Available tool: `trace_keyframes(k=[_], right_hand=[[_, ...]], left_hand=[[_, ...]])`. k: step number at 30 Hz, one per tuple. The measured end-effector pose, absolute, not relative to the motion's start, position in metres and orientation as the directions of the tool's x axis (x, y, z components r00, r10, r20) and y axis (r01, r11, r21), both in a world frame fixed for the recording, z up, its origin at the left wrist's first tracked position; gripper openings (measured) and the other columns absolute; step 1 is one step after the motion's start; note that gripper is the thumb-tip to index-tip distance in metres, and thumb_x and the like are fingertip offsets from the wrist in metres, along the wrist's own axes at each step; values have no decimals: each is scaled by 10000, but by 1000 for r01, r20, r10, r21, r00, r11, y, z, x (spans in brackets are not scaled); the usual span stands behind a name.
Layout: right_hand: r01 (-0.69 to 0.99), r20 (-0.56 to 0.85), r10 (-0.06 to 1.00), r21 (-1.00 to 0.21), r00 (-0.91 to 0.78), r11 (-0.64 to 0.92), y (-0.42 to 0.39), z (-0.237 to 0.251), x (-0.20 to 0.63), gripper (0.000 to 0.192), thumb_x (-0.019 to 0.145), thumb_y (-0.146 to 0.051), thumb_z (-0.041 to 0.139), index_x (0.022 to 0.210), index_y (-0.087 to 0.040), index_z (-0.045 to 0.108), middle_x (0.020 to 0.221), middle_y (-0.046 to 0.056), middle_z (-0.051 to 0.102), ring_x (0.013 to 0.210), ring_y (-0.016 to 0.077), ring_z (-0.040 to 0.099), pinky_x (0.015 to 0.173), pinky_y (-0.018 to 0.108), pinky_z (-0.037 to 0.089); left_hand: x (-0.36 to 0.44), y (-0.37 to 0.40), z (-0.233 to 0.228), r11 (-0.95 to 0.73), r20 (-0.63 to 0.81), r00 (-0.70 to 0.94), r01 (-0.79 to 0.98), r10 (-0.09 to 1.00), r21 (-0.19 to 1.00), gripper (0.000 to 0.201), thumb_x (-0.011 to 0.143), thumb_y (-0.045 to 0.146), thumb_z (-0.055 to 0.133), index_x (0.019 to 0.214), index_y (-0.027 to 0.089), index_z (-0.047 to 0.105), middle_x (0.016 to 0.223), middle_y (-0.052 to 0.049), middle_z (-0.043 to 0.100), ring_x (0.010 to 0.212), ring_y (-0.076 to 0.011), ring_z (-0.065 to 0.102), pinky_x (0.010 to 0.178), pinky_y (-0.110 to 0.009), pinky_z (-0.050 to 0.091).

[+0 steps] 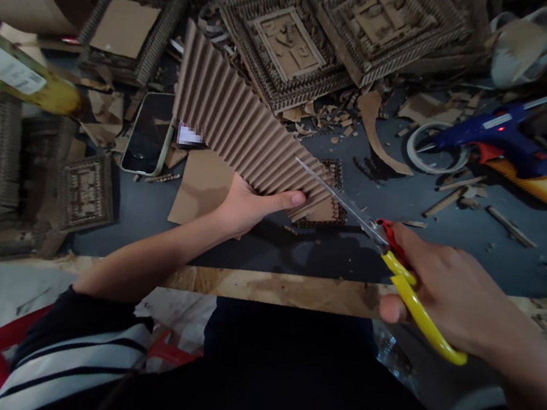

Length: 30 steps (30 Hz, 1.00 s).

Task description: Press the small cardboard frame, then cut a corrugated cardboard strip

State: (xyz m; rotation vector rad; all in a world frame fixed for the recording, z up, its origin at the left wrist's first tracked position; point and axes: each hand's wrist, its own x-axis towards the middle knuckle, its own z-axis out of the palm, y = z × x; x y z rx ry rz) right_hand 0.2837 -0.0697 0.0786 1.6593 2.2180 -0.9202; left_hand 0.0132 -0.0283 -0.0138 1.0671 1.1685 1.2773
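Note:
My left hand [256,204] grips a piece of corrugated cardboard [235,116] by its lower edge, thumb on the ridged face and the other fingers hidden beneath. The ridged piece is tilted up over the table, wide at the upper left and narrow at the lower right. Wrapped round yellow-and-red-handled scissors [407,283] is my right hand [457,296]. The scissor blades reach up-left over the narrow end of the cardboard; whether they are cutting into it I cannot tell. Partly under that end lies a small ridged cardboard frame [337,203].
Behind stand layered cardboard frames [287,45]. A phone [148,133] and flat cardboard [200,185] lie to the left, near a bottle [23,74]. At right, a blue glue gun [507,138] rests by a tape roll [437,149]. Scraps litter the dark table [373,252].

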Motion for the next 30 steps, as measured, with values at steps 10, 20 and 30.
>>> trace_keyframes(k=[10,20,30], right_hand=[[936,-565,772,-334,-292,109,-71,78,277,448,796,-672,308,924,-269,455,716,98,696,680,355,667,627,360,340],[835,-265,867,-487,-422,258,-90,44,298,295,950,-484,439,1032,-229,562,529,-7,643,426,223,530,511,306,264],[807,-309,854,-558,-418,193,-95,42,292,330,991,-518,443,1071,-220,561,683,41,769,533,243,663,515,306,329]], left_hand=[[14,-31,-11,2,-2,7,-100,1000,995,950,475,664,980,1234,272,565,1094,-64,699,1113,-315,716,1024,-501,603],[12,-24,10,33,-38,-12,-283,999,959,561,551,585,980,906,245,709,861,-20,752,972,-238,759,968,-420,635],[9,-22,6,-52,60,30,-222,998,974,531,618,578,961,977,291,695,828,0,745,1015,-266,756,1021,-464,630]])
